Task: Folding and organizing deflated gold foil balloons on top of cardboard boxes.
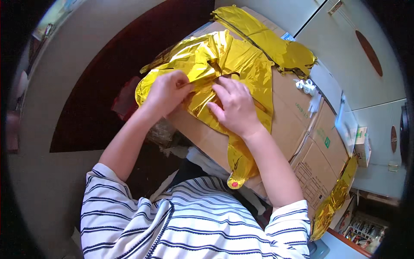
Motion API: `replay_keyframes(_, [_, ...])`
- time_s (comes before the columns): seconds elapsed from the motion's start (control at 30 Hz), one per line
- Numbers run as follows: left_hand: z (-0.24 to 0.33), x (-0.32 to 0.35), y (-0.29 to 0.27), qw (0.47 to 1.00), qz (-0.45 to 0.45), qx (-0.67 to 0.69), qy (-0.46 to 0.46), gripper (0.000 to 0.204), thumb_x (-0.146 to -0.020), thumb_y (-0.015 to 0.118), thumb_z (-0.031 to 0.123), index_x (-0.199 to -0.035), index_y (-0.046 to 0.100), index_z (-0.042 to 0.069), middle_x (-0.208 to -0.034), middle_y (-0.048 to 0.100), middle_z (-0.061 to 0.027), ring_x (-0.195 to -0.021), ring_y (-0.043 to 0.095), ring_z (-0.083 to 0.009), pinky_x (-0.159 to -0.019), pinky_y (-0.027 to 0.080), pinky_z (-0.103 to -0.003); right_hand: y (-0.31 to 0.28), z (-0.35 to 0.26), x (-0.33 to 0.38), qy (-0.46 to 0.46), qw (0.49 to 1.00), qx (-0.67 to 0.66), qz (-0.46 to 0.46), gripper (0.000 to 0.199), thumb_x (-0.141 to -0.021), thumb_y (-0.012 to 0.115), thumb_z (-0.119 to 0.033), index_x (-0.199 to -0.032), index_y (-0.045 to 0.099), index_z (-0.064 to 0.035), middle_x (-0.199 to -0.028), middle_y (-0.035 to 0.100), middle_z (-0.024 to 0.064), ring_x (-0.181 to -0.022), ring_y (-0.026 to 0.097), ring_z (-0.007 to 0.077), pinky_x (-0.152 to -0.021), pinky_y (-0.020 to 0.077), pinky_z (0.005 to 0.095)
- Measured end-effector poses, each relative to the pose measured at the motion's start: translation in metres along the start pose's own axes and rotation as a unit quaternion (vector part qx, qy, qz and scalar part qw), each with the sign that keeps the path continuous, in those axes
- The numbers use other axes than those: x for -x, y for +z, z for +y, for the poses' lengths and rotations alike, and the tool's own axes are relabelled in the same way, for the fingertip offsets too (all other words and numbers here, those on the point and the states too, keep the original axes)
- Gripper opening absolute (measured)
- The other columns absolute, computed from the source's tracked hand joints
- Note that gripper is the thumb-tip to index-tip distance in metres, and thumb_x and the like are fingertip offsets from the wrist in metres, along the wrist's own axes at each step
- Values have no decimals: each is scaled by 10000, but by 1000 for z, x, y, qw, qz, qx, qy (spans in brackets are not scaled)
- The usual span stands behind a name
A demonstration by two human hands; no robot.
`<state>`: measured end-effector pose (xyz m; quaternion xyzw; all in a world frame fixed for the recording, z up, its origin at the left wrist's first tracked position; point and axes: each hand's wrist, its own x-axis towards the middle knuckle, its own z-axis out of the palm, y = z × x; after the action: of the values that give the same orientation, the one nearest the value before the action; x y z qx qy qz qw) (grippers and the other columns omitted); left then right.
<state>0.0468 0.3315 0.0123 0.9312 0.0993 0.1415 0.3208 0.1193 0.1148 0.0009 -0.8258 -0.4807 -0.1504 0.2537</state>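
A shiny gold foil balloon lies flat and wrinkled on a sheet of cardboard in front of me. My left hand is closed, its thumb and fingers pinching a fold of the foil near the balloon's middle. Just to the right, my right hand rests on the foil with thumb and fingers apart. Between the hands runs a raised crease in the foil. A narrow gold tail with a small red spot at its tip hangs toward me, partly behind my right forearm.
Flattened cardboard covers the work surface. Another gold foil piece lies at the far edge, and a crumpled gold piece at the lower right. White ribbon-like bits sit right of the balloon. Pale cabinets stand beyond.
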Motion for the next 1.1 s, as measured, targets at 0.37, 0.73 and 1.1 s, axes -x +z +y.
replay_keyframes(0.37, [-8,-52,-34,966,-205,80,-135,200,-870,767,145,-920,674,-25,-762,633,8,-661,549,-67,-572,456,-254,4,0,4,-10,999,10,-37,404,-827,751,-296,-1149,668,-67,-1210,640,152,-1147,591,325,-1019,435,458])
replay_keyframes(0.73, [11,-28,-15,984,-64,-120,115,709,-720,808,330,-1315,561,34,-1000,682,-197,-934,679,-400,-831,541,-442,4,-7,-6,9,997,38,-67,400,-823,723,-271,-1172,665,-84,-1208,616,161,-1110,580,332,-970,456,456])
replay_keyframes(1.1, [11,-46,6,986,-52,-107,119,341,-804,628,128,-1132,654,38,-948,707,-186,-874,692,-344,-777,534,-450,13,-9,-3,20,999,33,-33,365,-835,722,-301,-1127,674,-87,-1266,577,181,-1106,560,355,-948,456,474])
